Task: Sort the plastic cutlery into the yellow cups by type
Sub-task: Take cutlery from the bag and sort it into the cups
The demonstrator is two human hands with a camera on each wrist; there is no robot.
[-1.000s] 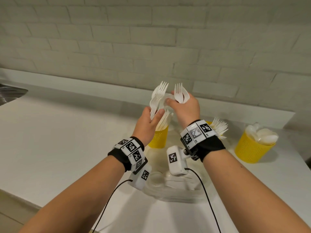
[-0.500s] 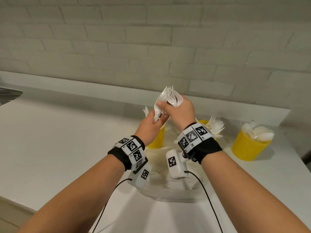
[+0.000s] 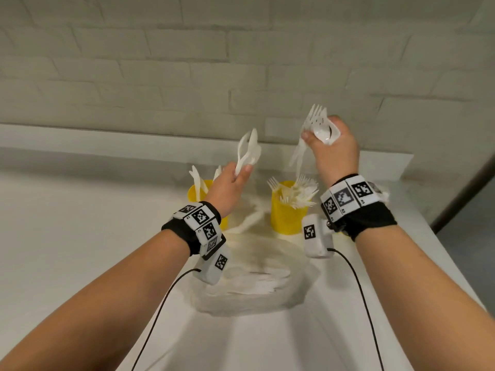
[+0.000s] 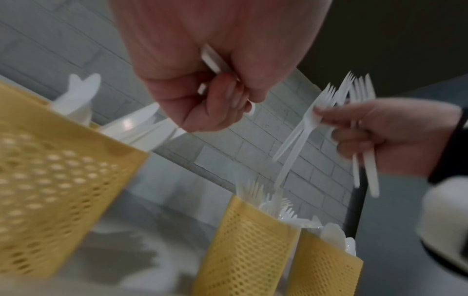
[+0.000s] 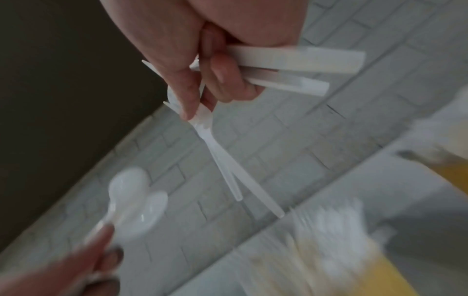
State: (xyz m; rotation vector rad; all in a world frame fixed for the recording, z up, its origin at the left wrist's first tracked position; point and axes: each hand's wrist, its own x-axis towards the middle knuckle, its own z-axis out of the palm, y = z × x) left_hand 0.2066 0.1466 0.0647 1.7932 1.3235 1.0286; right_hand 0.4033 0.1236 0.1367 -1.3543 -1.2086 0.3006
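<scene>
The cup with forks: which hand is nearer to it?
Right. The right hand is above the fork cup, slightly right; the left hand is further left, by another cup.

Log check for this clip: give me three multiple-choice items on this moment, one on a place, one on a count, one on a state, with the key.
1. Where is the yellow perforated cup of white plastic forks? A. below the right hand; B. on the floor; C. behind the person.
2. How many yellow cups show in the left wrist view? A. one; B. three; C. five.
3. What is the left hand doing? A. lying flat on the counter; B. hanging empty; C. gripping white plastic spoons.
Key: 1 A, the held forks hang just over it; 2 B, three mesh cups stand there; 3 C, fingers curl round the spoon handles.
</scene>
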